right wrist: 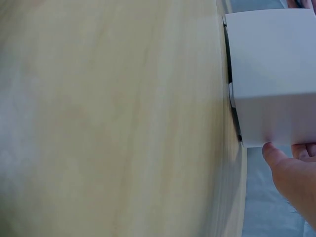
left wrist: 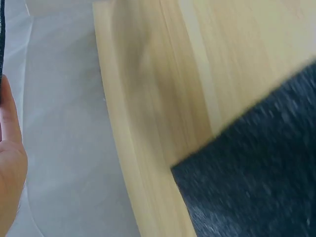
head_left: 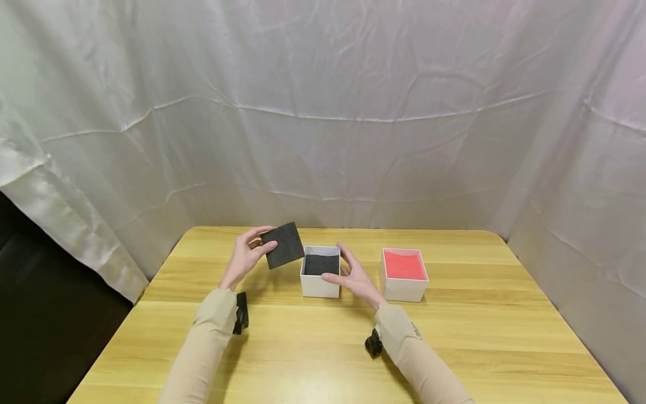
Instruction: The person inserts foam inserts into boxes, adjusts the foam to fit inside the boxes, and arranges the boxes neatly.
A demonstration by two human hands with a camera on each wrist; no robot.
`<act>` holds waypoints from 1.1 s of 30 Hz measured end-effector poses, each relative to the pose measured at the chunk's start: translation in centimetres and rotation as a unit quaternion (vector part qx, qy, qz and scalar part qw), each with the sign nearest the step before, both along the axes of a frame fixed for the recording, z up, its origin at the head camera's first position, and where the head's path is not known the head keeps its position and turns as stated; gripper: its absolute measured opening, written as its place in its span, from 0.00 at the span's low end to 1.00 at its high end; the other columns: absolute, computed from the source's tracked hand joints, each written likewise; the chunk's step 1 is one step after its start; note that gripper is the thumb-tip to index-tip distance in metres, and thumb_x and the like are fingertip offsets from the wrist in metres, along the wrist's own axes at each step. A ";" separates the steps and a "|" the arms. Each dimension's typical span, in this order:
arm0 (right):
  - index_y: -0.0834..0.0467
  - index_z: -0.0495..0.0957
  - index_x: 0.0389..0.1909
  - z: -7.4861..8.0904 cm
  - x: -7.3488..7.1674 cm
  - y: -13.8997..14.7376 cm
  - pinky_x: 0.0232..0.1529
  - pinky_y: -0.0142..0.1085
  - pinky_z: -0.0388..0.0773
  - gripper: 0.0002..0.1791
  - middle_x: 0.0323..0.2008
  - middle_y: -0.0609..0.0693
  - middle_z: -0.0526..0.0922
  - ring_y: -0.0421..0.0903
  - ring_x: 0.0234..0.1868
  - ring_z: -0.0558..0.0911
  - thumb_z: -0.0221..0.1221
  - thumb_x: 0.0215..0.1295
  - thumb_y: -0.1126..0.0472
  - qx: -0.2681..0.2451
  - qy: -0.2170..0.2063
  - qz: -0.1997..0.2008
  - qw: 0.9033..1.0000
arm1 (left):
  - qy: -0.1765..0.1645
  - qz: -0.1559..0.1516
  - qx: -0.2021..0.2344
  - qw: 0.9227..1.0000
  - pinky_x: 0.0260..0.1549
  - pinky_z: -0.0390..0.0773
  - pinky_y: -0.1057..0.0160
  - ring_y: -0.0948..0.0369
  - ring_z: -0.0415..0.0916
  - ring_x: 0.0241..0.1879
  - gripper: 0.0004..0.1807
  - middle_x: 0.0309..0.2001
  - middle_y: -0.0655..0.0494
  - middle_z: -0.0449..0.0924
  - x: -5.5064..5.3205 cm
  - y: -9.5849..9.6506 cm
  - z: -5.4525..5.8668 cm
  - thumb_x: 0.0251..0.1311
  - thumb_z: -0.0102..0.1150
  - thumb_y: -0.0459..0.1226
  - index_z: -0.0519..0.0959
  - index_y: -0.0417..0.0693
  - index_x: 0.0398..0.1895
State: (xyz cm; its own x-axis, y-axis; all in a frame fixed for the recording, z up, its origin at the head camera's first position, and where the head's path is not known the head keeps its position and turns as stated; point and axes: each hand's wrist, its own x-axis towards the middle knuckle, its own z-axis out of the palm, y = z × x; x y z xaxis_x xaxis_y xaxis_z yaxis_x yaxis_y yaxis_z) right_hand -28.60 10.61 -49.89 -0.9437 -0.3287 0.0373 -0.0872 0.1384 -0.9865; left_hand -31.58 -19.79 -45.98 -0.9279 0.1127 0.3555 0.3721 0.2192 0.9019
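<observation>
My left hand [head_left: 245,253] pinches a thin black square felt-like sheet [head_left: 284,246] by its left edge, thumb on top, raised and tilted above the table. In the left wrist view that hand [left wrist: 10,158] shows only at the left edge, against a sliver of dark material. Just right of the sheet stands an open white box [head_left: 321,287] with a black piece [head_left: 322,264] inside it. My right hand [head_left: 355,280] grips this box at its right side, thumb at the front rim and fingers toward the back. The right wrist view shows the box [right wrist: 276,59] from outside.
A second open white box [head_left: 405,289], with red material [head_left: 405,265] inside, stands right of my right hand. Both boxes are on the wooden table [head_left: 298,359]. Pale curtains [head_left: 323,123] hang behind it. A dark surface [head_left: 45,314] lies left of the table.
</observation>
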 end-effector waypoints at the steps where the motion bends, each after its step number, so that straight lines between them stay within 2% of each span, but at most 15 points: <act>1: 0.49 0.44 0.82 -0.1 0.0 0.0 0.80 0.52 0.49 0.57 0.82 0.53 0.44 0.56 0.82 0.46 0.72 0.59 0.55 0.000 0.001 0.002 1.000 | -0.002 -0.004 0.000 1.000 0.34 0.79 0.73 0.67 0.80 0.36 0.23 0.56 0.36 0.77 0.0 0.2 0.1 0.62 0.67 0.31 0.78 0.39 0.60; 7: 0.47 0.45 0.81 0.1 0.1 0.0 0.80 0.54 0.50 0.56 0.82 0.52 0.44 0.54 0.83 0.46 0.71 0.60 0.54 0.007 0.008 0.000 1.000 | 0.000 -0.024 -0.024 0.999 0.36 0.77 0.73 0.66 0.79 0.39 0.23 0.58 0.39 0.78 0.1 2.0 0.7 0.61 0.69 0.33 0.79 0.41 0.61; 14: 0.47 0.45 0.81 0.2 0.0 0.1 0.80 0.53 0.49 0.56 0.82 0.50 0.45 0.51 0.83 0.45 0.71 0.60 0.53 0.010 0.005 0.001 1.000 | -0.014 -0.038 -0.033 0.999 0.34 0.79 0.70 0.66 0.79 0.37 0.22 0.58 0.40 0.79 -0.1 3.7 0.7 0.61 0.69 0.34 0.79 0.42 0.60; 20: 0.47 0.45 0.81 0.0 0.0 0.1 0.80 0.54 0.49 0.56 0.82 0.52 0.45 0.53 0.83 0.45 0.71 0.61 0.53 0.004 0.005 0.004 1.000 | -0.029 -0.049 -0.034 0.998 0.32 0.77 0.70 0.59 0.81 0.38 0.22 0.57 0.39 0.79 -0.3 5.0 0.7 0.60 0.70 0.35 0.80 0.43 0.59; 25: 0.50 0.43 0.82 0.0 -0.2 -0.1 0.80 0.55 0.49 0.56 0.82 0.55 0.44 0.55 0.83 0.44 0.71 0.61 0.54 0.001 0.008 0.003 1.000 | -0.021 -0.060 -0.053 0.997 0.32 0.78 0.70 0.54 0.82 0.40 0.22 0.58 0.40 0.80 -0.4 5.9 0.8 0.60 0.70 0.35 0.81 0.44 0.59; 30: 0.53 0.42 0.82 -0.1 -0.2 -0.2 0.79 0.56 0.51 0.58 0.82 0.57 0.45 0.56 0.82 0.45 0.71 0.60 0.55 -0.001 0.012 -0.001 1.000 | -0.010 -0.057 -0.061 0.996 0.32 0.79 0.69 0.56 0.83 0.40 0.22 0.57 0.41 0.80 -0.4 6.5 0.8 0.60 0.69 0.33 0.81 0.43 0.58; 33: 0.51 0.44 0.81 -0.2 -0.2 -0.3 0.79 0.54 0.52 0.56 0.82 0.55 0.46 0.54 0.83 0.46 0.71 0.61 0.56 0.001 0.012 0.001 1.000 | -0.011 -0.053 -0.064 0.997 0.32 0.78 0.69 0.57 0.83 0.39 0.21 0.57 0.41 0.80 -0.4 6.8 0.7 0.60 0.69 0.33 0.81 0.43 0.58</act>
